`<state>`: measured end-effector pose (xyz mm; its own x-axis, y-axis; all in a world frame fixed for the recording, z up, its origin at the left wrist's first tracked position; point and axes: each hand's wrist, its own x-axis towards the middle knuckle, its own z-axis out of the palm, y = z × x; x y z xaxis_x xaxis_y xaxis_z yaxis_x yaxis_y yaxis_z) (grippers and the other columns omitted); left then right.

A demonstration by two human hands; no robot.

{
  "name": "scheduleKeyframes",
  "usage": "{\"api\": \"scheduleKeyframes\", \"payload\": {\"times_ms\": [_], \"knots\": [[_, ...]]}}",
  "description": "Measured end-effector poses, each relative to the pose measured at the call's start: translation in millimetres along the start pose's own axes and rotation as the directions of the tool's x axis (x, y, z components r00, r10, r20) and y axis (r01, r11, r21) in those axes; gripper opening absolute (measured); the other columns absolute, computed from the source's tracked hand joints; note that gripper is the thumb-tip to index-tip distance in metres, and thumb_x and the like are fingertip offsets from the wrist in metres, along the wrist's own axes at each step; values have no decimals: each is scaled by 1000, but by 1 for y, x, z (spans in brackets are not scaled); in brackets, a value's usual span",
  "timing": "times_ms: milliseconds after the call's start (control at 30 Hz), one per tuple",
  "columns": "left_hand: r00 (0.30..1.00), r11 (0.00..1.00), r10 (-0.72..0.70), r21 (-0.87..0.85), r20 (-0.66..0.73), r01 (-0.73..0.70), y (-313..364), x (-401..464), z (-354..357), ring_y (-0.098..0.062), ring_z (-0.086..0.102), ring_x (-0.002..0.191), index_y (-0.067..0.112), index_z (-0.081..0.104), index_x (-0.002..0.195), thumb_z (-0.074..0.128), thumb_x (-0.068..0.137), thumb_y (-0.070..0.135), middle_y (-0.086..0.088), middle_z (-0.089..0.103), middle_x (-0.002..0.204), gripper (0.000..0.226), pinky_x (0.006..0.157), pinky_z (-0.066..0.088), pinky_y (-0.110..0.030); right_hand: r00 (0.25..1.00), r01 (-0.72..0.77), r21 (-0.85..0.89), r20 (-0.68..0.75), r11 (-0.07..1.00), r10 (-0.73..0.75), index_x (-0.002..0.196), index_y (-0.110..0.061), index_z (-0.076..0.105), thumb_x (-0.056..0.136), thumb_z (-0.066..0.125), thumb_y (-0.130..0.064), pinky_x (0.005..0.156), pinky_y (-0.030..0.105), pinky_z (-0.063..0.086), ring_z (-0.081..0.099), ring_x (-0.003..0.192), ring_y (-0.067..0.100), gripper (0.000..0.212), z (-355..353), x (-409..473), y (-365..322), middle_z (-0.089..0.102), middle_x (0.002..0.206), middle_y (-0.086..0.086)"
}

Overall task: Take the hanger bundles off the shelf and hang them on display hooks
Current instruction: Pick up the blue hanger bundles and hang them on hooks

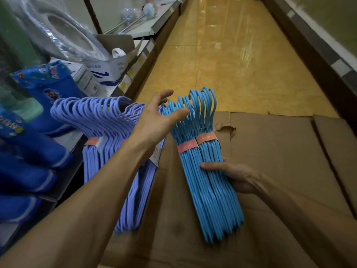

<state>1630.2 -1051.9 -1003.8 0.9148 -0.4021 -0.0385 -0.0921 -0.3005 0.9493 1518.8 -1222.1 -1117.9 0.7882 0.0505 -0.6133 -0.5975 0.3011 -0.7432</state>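
Right hand (230, 176), lower right of centre, grips two turquoise hanger bundles (209, 182) side by side w/ fingers curled round their stems, prob. to carry both at once. They're off the shelf, over flattened cardboard (280, 151). Left hand (157, 118), mid-frame, is spread, fingers straight, touching the hook ends, likely to square them up. Lilac hanger bundles (104, 132) at left hang over the shelf (65, 140) edge, not yet taken. No display hooks in view; floor (222, 60) runs up the frame.
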Motion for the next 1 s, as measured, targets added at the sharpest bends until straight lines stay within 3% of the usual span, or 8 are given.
{"api": "scheduleKeyframes", "payload": {"times_ms": [100, 167, 267, 367, 467, 767, 900, 1000], "knots": [[988, 950, -152, -277, -19, 141, 5, 4, 23, -21, 61, 118, 28, 48, 139, 90, 61, 41, -9, 53, 139, 89, 101, 50, -40, 998, -44, -60, 37, 997, 46, 113, -7, 66, 78, 73, -19, 78, 42, 62, 74, 91, 28, 38, -24, -13, -4, 75, 103, 12], [963, 851, -271, -469, -9, 235, 8, 6, 38, -24, 66, 112, 23, 38, 146, 89, 67, 32, -12, 53, 141, 95, 100, 52, -44, 998, -58, -79, 30, 995, 60, 116, -6, 65, 79, 72, -18, 79, 42, 62, 73, 92, 29, 39, -39, -20, -4, 75, 106, 14], [930, 726, -361, -607, 66, 324, 12, 6, 57, -14, 72, 87, 19, 33, 151, 81, 79, 20, -1, 65, 113, 86, 73, 59, -32, 998, -63, -111, 22, 992, 66, 119, -6, 64, 83, 72, -16, 80, 42, 61, 72, 96, 30, 38, -53, -26, -1, 74, 110, 15], [931, 674, -358, -670, 72, 311, 18, 5, 70, -10, 73, 62, 17, 43, 145, 79, 81, 11, 1, 69, 86, 74, 48, 54, -23, 999, -46, -146, 6, 988, 48, 118, -6, 64, 86, 72, -14, 81, 40, 60, 72, 97, 29, 34, -59, -28, 2, 74, 110, 14], [931, 660, -364, -697, 30, 280, 20, 4, 75, -15, 74, 65, 17, 49, 141, 81, 78, 6, 2, 73, 72, 71, 48, 54, -24, 1000, -21, -170, -26, 985, 17, 118, -5, 65, 87, 72, -12, 81, 38, 61, 73, 96, 27, 32, -59, -28, 6, 74, 108, 12], [935, 671, -347, -679, 69, 299, 16, 5, 67, -23, 76, 78, 14, 60, 127, 77, 79, -1, -12, 78, 88, 53, 58, 59, -31, 974, 81, -357, -169, 930, -150, 117, -14, 63, 79, 84, -24, 83, 36, 61, 74, 92, 18, 44, -48, -35, 9, 75, 104, 3], [939, 658, -333, -693, 82, 294, 17, 5, 70, -22, 76, 73, 13, 59, 126, 76, 79, -2, -11, 77, 80, 52, 56, 59, -30, 878, 58, -533, -376, 844, -297, 120, -27, 46, 76, 82, -46, 75, 28, 57, 67, 90, 8, 60, -31, -48, 21, 65, 105, -9], [941, 661, -328, -692, 80, 289, 19, 5, 74, -21, 75, 68, 12, 60, 124, 77, 78, -3, -10, 77, 75, 51, 54, 58, -29, 811, -16, -693, -431, 721, -396, 126, -32, 38, 59, 70, -75, 86, 40, 57, 59, 102, 12, 86, -17, -55, 39, 55, 114, -9]]}}
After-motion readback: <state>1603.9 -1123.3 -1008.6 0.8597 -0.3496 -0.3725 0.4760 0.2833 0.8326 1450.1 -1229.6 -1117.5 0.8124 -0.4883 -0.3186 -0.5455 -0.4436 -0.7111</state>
